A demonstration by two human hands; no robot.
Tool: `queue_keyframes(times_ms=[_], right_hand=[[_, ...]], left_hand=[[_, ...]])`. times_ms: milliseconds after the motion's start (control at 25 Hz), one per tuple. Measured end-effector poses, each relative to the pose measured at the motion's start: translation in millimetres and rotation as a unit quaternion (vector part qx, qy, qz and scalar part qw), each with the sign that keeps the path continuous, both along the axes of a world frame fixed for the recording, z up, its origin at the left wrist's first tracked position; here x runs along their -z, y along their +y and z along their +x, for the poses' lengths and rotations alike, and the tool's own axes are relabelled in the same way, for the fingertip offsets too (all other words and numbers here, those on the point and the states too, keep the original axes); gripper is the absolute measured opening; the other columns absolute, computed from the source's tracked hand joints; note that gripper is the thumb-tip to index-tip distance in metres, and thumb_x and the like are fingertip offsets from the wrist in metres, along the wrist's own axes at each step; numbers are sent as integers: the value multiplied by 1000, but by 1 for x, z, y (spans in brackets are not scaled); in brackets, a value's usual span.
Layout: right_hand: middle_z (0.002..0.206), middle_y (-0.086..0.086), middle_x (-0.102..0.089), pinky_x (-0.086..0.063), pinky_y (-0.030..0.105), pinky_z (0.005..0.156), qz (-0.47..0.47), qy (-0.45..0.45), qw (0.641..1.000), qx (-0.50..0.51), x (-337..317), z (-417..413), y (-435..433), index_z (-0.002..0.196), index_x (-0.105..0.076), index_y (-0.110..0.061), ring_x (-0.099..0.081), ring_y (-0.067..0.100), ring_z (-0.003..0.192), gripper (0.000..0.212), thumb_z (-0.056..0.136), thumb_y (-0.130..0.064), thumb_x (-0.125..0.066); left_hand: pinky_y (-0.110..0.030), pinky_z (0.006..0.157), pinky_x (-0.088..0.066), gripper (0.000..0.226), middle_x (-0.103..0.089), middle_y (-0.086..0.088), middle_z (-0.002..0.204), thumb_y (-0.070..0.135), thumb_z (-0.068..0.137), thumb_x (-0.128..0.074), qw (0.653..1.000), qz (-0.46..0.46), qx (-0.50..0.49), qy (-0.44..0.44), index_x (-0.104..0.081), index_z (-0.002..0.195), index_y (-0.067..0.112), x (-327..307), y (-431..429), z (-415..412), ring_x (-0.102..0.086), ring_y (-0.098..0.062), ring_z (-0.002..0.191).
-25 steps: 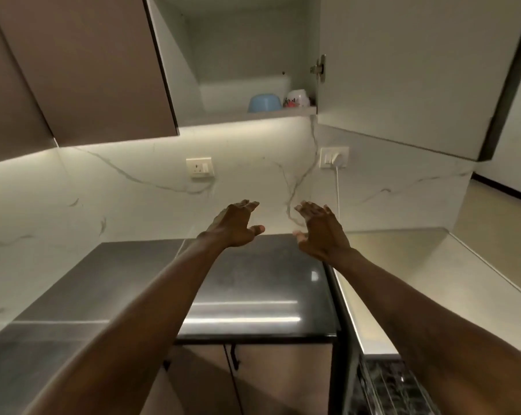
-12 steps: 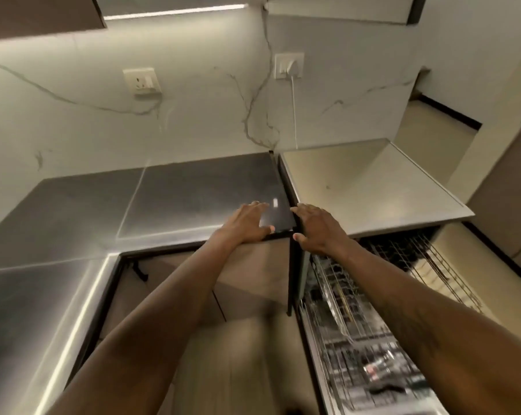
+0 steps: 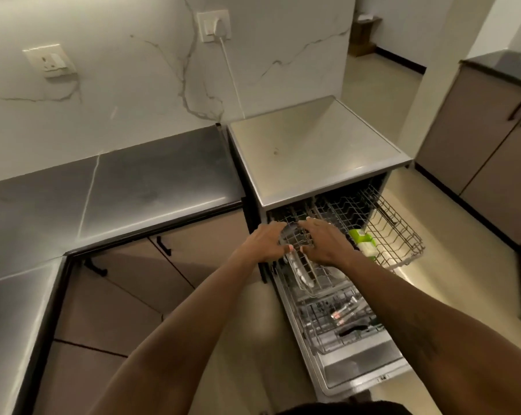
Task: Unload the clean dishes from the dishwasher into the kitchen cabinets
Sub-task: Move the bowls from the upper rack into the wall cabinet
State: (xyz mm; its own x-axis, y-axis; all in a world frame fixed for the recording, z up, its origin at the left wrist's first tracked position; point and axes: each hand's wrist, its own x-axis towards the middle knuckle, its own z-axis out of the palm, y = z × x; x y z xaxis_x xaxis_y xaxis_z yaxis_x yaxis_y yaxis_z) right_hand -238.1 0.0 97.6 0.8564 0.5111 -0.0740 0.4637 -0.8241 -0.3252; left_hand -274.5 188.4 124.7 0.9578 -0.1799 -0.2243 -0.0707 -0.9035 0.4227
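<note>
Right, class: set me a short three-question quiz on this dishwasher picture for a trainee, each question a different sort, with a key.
1. True or false: the dishwasher door is shut.
2. What do the left hand and right hand hold? A) a clear dish in the upper rack; B) a fork in the lower rack; C) a cupboard handle.
3. Fill in: the wall socket left of the plug has ___ plugged into it.
Key: 1 false; 2 A; 3 nothing.
</note>
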Motion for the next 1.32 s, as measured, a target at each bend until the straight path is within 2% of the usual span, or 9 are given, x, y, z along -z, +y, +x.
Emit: queue_keyframes(times_ms=[80,200,400,600,920,1040,1120,1240,1320], right_hand=[[128,-1,-60,-49,43,101,15,29,999,9,15,12,-34,130,-52,-28,-56,22,121,49,84,-43,-61],[112,-6,-62,-54,40,86,17,75,997,12,39,37,-87,111,-57,-33,-62,21,108,34,80,-48,-56],[116,4,-64,-49,30,80,18,135,989,60,74,83,-184,118,-64,-17,-63,25,106,41,79,-10,-71],[124,10,-62,-54,42,92,-22,188,978,82,123,131,-241,131,-58,-10,-60,30,113,61,72,2,-68],[137,9,-55,-56,39,90,-47,193,979,44,259,224,-247,142,-49,-13,-58,28,114,70,76,4,-67],[142,10,-50,-51,32,91,-78,192,978,19,302,237,-247,149,-39,-12,-56,26,115,74,82,1,-67],[150,9,-42,-46,35,102,-101,176,979,1,324,240,-248,154,-29,-13,-52,27,126,82,83,-5,-69],[153,6,-41,-36,43,113,-123,129,984,-6,349,244,-251,153,-28,-18,-44,27,136,85,81,-16,-74],[151,5,-44,-36,44,113,-130,107,986,-9,356,246,-252,150,-32,-22,-43,26,135,79,83,-24,-73]], left_hand=[[-42,83,-55,22,-57,10,88,38,84,-70,1000,4,16,16,-56,97,27,12,-36,12,-59,-11,78],[-42,82,-56,27,-64,3,93,40,83,-70,999,-1,26,21,-62,101,21,33,-91,42,-63,-17,83],[-40,75,-60,35,-70,1,92,38,84,-68,999,-17,-17,46,-63,116,23,69,-182,99,-67,-16,80],[-42,78,-58,52,-67,-11,106,39,89,-65,994,23,-30,106,-55,134,16,118,-233,156,-66,-26,91],[-30,59,-53,19,-66,-3,91,29,82,-62,988,64,-33,134,-61,99,22,265,-271,286,-65,-20,76],[-41,82,-56,43,-62,-5,120,27,82,-69,986,93,-11,139,-60,124,21,320,-290,319,-63,-29,105],[-45,94,-52,58,-52,-11,138,21,86,-70,983,108,11,151,-50,140,15,341,-297,332,-53,-35,123],[-45,94,-52,71,-46,-15,145,26,88,-70,974,159,63,151,-37,151,19,357,-298,340,-52,-36,126],[-44,89,-55,69,-52,-16,137,26,85,-73,971,177,86,138,-42,146,18,359,-299,342,-58,-36,118]])
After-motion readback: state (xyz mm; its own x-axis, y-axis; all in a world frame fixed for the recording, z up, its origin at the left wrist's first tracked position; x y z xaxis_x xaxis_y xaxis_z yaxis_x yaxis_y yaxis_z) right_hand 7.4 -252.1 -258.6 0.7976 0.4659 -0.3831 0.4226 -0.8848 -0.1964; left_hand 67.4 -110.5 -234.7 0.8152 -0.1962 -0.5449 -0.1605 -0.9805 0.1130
